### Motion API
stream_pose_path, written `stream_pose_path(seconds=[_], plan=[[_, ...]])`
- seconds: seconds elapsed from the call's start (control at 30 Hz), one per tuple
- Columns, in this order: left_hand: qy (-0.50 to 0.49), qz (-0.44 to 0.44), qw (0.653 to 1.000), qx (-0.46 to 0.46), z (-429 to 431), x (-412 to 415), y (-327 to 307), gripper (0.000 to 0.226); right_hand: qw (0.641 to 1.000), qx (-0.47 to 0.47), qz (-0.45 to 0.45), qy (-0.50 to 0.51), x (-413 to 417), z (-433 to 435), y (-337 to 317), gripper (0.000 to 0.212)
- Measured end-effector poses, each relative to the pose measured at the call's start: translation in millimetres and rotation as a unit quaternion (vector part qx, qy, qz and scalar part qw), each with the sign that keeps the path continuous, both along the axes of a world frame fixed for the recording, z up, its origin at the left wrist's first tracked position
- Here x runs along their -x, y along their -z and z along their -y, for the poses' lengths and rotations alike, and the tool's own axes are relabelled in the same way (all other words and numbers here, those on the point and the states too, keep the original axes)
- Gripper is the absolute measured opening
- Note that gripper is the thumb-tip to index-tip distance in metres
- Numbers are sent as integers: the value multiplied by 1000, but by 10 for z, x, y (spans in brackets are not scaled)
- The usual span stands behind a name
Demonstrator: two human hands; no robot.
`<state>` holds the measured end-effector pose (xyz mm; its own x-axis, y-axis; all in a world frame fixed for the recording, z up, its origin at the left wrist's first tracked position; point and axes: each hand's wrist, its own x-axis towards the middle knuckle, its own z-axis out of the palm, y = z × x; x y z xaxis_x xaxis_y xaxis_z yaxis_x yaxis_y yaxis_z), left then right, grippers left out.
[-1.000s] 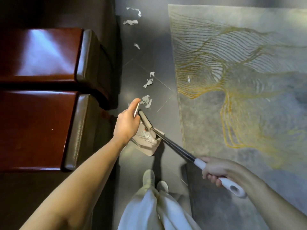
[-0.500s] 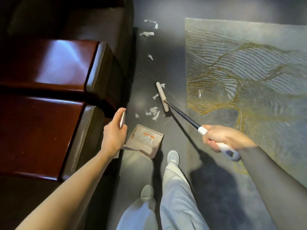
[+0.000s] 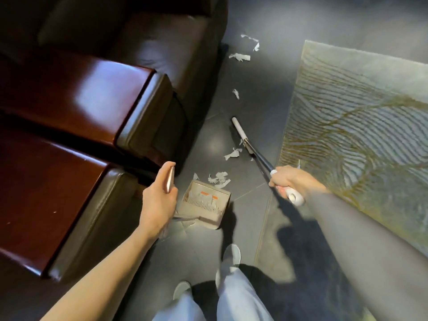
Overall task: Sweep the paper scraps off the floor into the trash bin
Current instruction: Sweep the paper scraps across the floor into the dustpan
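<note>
Reaching the broom out again for another pull toward the dustpan.

Since a second ago the broom head (image 3: 239, 132) has left the dustpan (image 3: 203, 203) mouth and gone up the floor (image 3: 208, 140), past a scrap (image 3: 232, 154), so a fresh stroke looks ready. Fingers of the right hand (image 3: 287, 179) wrap the broom's white grip (image 3: 294, 197); those of the left hand (image 3: 159, 202) curl round the dustpan's slim handle (image 3: 170, 179). Some paper lies in the pan, and a cluster of scraps (image 3: 218, 178) lies just at its lip. More scraps (image 3: 239, 57) wait farther up. No trash bin is in view. The sofa (image 3: 150, 117) and the rug (image 3: 359, 123) hem the lane, and a sliver (image 3: 298, 163) sits on the rug's edge.
</note>
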<state>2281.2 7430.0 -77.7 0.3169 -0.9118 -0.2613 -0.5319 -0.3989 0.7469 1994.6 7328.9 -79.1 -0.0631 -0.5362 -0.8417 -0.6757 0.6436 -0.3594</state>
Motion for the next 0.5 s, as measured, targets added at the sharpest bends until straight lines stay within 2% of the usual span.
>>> stream_pose_path(seconds=[0.07, 0.2, 0.3, 0.37, 0.5], plan=[[1, 26, 1000, -8, 60, -1, 44, 63, 999, -28, -9, -15, 53, 63, 67, 27], [4, 40, 999, -14, 135, -63, 37, 62, 994, -99, -8, -53, 189, -20, 111, 12], [7, 38, 999, -15, 160, -39, 46, 62, 984, -139, -8, -114, 200, -272, 59, 39], [13, 35, 999, -15, 159, 8, 29, 63, 981, -175, 22, -87, 181, -508, 7, 57], [25, 14, 1000, -9, 112, 22, 0, 63, 970, -238, 38, -36, 129, -908, -237, 54]])
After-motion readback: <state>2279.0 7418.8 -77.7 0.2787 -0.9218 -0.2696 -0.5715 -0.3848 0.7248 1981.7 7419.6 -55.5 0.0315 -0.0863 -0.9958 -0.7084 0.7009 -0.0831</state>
